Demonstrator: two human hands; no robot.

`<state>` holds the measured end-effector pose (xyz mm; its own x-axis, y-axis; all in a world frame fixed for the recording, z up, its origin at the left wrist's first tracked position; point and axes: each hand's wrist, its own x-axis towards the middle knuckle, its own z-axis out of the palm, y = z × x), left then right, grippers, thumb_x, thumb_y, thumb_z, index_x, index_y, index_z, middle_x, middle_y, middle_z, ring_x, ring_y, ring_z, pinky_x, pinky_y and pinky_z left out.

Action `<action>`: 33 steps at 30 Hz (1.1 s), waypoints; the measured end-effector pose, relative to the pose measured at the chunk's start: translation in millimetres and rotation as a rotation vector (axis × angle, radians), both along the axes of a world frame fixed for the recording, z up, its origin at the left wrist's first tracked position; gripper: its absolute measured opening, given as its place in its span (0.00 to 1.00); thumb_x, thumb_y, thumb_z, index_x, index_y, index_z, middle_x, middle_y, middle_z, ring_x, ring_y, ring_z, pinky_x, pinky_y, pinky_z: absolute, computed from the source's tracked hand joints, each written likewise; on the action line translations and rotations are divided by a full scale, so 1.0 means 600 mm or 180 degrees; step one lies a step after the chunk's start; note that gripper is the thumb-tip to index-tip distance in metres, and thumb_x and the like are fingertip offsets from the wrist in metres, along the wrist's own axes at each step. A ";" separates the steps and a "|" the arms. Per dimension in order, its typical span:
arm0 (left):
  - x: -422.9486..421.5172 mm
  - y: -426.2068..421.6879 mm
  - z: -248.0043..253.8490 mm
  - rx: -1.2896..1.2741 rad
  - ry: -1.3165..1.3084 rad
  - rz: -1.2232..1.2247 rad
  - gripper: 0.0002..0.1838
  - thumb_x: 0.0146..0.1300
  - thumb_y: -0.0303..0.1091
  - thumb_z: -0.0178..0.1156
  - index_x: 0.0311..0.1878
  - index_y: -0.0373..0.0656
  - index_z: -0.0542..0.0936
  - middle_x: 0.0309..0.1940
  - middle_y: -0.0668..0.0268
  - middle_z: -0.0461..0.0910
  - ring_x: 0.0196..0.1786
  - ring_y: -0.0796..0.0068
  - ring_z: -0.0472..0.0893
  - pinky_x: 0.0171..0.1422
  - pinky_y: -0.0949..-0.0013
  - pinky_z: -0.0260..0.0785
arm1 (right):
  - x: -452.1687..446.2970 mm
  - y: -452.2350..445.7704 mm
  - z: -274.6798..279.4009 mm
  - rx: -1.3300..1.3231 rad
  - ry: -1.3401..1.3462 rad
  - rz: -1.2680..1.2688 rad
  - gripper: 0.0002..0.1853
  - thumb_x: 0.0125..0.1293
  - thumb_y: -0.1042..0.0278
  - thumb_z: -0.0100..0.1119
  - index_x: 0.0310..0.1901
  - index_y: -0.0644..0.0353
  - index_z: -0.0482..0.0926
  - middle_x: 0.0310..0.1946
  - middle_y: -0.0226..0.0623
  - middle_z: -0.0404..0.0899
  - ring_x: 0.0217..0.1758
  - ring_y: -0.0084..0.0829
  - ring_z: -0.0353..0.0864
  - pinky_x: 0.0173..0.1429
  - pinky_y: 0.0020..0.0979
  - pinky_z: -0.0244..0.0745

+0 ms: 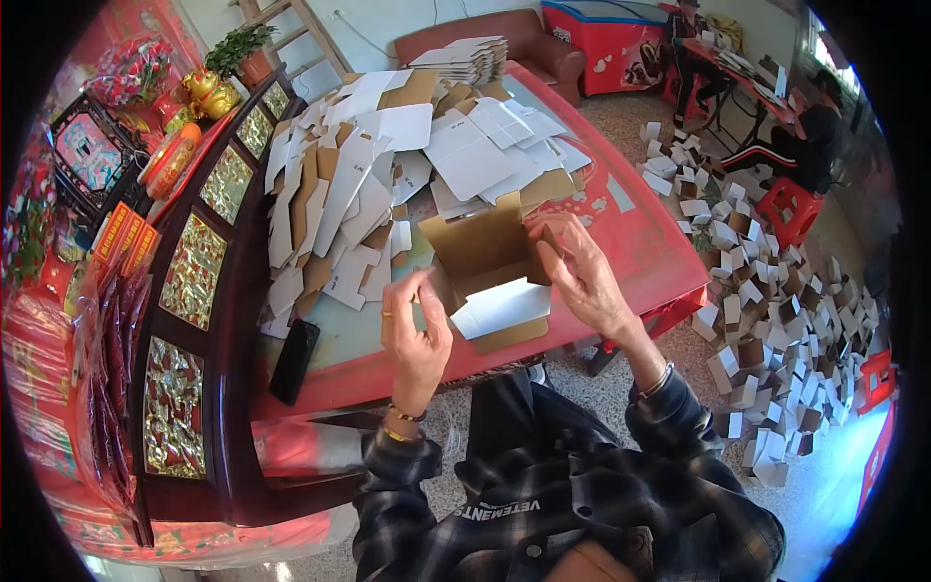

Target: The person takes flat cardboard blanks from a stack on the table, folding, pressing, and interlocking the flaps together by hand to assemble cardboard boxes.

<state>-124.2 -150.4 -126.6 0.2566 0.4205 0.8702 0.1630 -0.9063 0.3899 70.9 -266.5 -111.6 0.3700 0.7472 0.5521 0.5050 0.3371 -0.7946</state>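
Note:
An opened cardboard box, brown inside and white outside, stands at the near edge of the table between my two hands. A white flap folds out toward me at its front. My left hand is closed at the box's left side, its fingers curled against the side flap. On the other side, my right hand grips the right flap between thumb and fingers. Part of that flap is hidden behind the fingers. Behind the box lies a heap of flat white and brown cardboard blanks.
A black phone lies at the left of the red-edged table. A dark wooden cabinet borders the left. Many folded boxes cover the floor at right, near a red stool. Two people sit at another table.

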 end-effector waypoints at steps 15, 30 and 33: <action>-0.040 0.030 -0.019 -0.2780 -0.0062 -0.1266 0.36 0.67 0.27 0.56 0.76 0.45 0.54 0.67 0.60 0.65 0.66 0.68 0.67 0.70 0.61 0.60 | 0.019 -0.016 -0.031 -0.0067 0.3012 0.0590 0.14 0.72 0.69 0.55 0.57 0.60 0.76 0.47 0.32 0.80 0.40 0.21 0.78 0.41 0.24 0.71; -0.020 0.090 0.076 -0.0011 0.2059 -0.1213 0.20 0.56 0.19 0.57 0.51 0.48 0.85 0.51 0.68 0.81 0.65 0.60 0.68 0.73 0.58 0.57 | 0.029 0.004 -0.016 -0.0202 0.1301 0.0199 0.24 0.67 0.74 0.56 0.65 0.62 0.71 0.26 0.20 0.70 0.28 0.12 0.66 0.31 0.20 0.61; -0.018 0.087 0.083 -0.0018 0.2167 -0.1335 0.19 0.57 0.20 0.56 0.50 0.46 0.85 0.50 0.65 0.81 0.62 0.57 0.70 0.71 0.58 0.60 | 0.033 0.006 -0.013 -0.0344 0.1117 0.0074 0.23 0.65 0.74 0.57 0.63 0.65 0.73 0.27 0.23 0.73 0.29 0.13 0.68 0.31 0.21 0.64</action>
